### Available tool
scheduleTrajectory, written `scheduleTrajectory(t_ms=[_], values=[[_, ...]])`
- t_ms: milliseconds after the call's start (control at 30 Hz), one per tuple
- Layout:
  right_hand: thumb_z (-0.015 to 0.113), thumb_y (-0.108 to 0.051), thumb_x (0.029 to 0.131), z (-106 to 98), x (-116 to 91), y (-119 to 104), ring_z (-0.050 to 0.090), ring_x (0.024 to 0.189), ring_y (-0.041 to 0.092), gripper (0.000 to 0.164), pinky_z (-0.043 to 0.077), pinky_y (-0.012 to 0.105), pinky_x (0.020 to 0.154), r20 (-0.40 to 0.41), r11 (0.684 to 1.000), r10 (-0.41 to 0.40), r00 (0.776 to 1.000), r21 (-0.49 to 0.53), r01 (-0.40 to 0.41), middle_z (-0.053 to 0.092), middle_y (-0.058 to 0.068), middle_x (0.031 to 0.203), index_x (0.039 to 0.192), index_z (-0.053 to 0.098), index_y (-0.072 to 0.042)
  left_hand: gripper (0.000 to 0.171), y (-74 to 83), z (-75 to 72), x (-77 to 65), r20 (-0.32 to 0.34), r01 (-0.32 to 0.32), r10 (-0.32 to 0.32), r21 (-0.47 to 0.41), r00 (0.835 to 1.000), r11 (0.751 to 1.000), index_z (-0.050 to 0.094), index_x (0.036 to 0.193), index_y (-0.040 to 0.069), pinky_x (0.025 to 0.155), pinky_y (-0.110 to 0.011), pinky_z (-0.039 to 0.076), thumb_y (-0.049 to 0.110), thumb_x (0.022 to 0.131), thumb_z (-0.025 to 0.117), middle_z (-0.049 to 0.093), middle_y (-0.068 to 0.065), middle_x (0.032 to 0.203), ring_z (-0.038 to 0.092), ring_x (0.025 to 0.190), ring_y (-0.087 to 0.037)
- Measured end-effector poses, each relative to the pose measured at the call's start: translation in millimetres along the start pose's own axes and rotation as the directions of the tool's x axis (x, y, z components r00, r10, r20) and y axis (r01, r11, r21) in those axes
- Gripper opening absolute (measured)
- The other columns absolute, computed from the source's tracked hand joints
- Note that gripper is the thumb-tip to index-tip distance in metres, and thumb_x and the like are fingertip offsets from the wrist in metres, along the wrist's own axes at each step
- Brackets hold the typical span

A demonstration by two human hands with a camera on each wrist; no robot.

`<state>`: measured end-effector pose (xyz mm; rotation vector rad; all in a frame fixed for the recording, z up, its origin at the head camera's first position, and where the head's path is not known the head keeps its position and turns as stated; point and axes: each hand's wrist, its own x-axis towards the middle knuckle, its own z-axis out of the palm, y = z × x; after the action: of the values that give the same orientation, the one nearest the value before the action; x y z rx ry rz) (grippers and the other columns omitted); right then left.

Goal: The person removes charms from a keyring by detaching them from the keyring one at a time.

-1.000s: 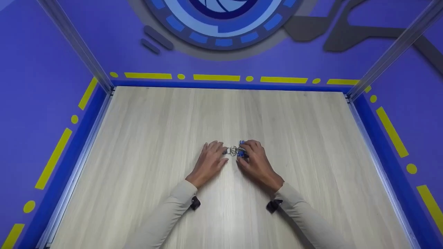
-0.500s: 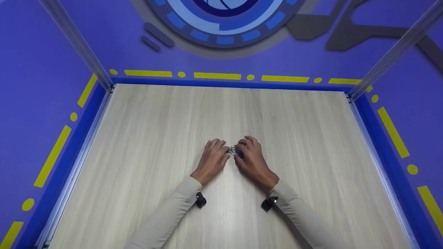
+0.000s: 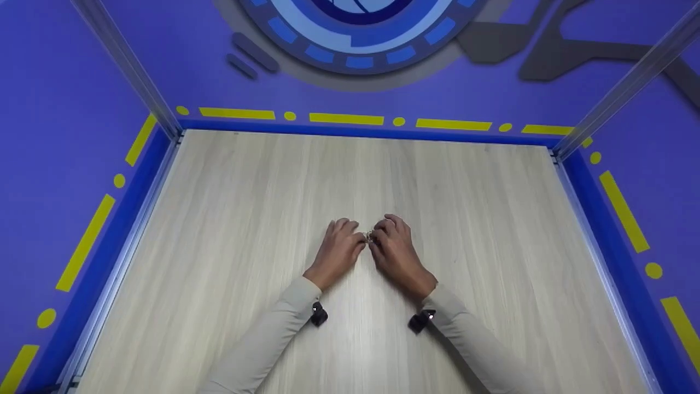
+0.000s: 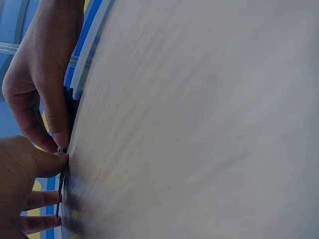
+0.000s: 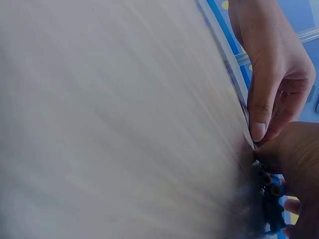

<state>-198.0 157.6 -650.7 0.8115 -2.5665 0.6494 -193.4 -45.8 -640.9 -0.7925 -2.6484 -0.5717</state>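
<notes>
Both hands meet over a small keychain (image 3: pixel 369 236) with silvery metal parts, lying at or just above the tabletop. My left hand (image 3: pixel 337 253) pinches its left end between thumb and fingers; a thin flat strip (image 4: pixel 60 191) shows edge-on under those fingers in the left wrist view. My right hand (image 3: pixel 397 254) pinches the right side, where a blue charm (image 5: pixel 273 189) with orange round spots hangs beneath the fingers in the right wrist view. The fingertips of the two hands nearly touch. From the head view, the fingers hide most of the keychain.
The wood-grain tabletop (image 3: pixel 273 180) spreads around both hands. Blue panels (image 3: pixel 350 98) with yellow dashes rise at the back and both sides, with metal posts at the rear corners. A small black device (image 3: pixel 319 314) sits at each wrist.
Both hands have drawn closer together and slightly away from me. The round metal piece and the blue charm, visible between the hands earlier, are now mostly covered by fingers.
</notes>
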Motion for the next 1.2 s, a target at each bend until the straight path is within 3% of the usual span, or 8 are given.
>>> scheduleTrajectory(t_ms=[167,400,767,900,1000,1100,1200], values=[[0.077,-0.007,0.1,-1,0,-1,0.057,0.135,0.047,0.007,0.041,0.069,0.113,0.002,1.0,0.006,1.0,0.007,-0.006,0.07,0.015,0.116,0.106,0.076,-0.004,0.009,1.0,-0.3,1.1,0.004,-0.004,0.004,0.039,1.0,0.999,0.083,0.101,0.012,0.105,-0.057,0.05,0.02,0.1,0.08,0.073,-0.011,0.119,0.062,0.119,-0.033],[0.078,-0.007,0.099,-4,-1,-3,0.059,0.133,0.043,0.006,0.043,0.067,0.113,0.026,0.999,0.007,1.0,0.05,-0.009,0.072,0.013,0.114,0.103,0.074,-0.004,0.009,4.3,-3.0,1.1,0.063,-0.011,0.005,0.094,0.998,0.996,0.083,0.107,0.013,0.108,-0.06,0.052,0.019,0.104,0.077,0.073,-0.009,0.12,0.063,0.121,-0.031],[0.076,-0.002,0.099,-12,-3,-7,0.063,0.121,0.039,0.008,0.051,0.062,0.101,0.039,0.993,-0.001,0.999,0.12,-0.004,0.074,0.014,0.113,0.101,0.069,-0.004,0.012,7.0,-8.4,-2.6,0.075,-0.101,0.092,0.116,0.993,0.988,0.08,0.102,0.01,0.104,-0.055,0.056,0.021,0.103,0.077,0.072,-0.009,0.117,0.064,0.116,-0.031],[0.078,-0.001,0.099,-16,-4,-9,0.063,0.113,0.039,0.01,0.051,0.061,0.099,0.044,0.98,0.027,0.999,0.198,-0.035,0.072,0.014,0.106,0.099,0.068,-0.003,0.007,6.1,-10.9,-6.7,0.056,-0.144,0.141,0.046,0.988,0.989,0.082,0.101,0.01,0.104,-0.05,0.056,0.016,0.1,0.079,0.074,-0.008,0.115,0.066,0.115,-0.029],[0.076,0.0,0.1,-23,-3,-11,0.062,0.111,0.036,0.01,0.052,0.057,0.098,0.088,0.95,0.102,0.991,0.287,-0.123,0.069,0.012,0.105,0.098,0.067,-0.004,0.005,5.0,-13.2,-8.7,0.018,-0.152,0.154,-0.076,0.988,0.985,0.083,0.1,0.008,0.104,-0.047,0.055,0.012,0.098,0.082,0.076,-0.009,0.115,0.067,0.116,-0.029],[0.073,0.0,0.103,-31,-3,-12,0.061,0.114,0.034,0.007,0.052,0.054,0.099,0.146,0.902,0.178,0.973,0.371,-0.221,0.067,0.011,0.108,0.099,0.068,-0.005,0.004,5.1,-19.5,-8.6,-0.018,-0.135,0.134,-0.235,0.991,0.963,0.084,0.099,0.006,0.103,-0.046,0.056,0.01,0.097,0.083,0.076,-0.012,0.117,0.066,0.118,-0.029],[0.072,-0.002,0.104,-40,-5,-11,0.062,0.117,0.031,0.006,0.052,0.054,0.103,0.168,0.854,0.211,0.963,0.448,-0.265,0.068,0.01,0.11,0.1,0.07,-0.006,0.003,6.4,-27.1,-7.8,-0.057,-0.119,0.106,-0.355,0.993,0.927,0.085,0.099,0.006,0.1,-0.045,0.058,0.008,0.098,0.083,0.074,-0.012,0.116,0.066,0.117,-0.029]])
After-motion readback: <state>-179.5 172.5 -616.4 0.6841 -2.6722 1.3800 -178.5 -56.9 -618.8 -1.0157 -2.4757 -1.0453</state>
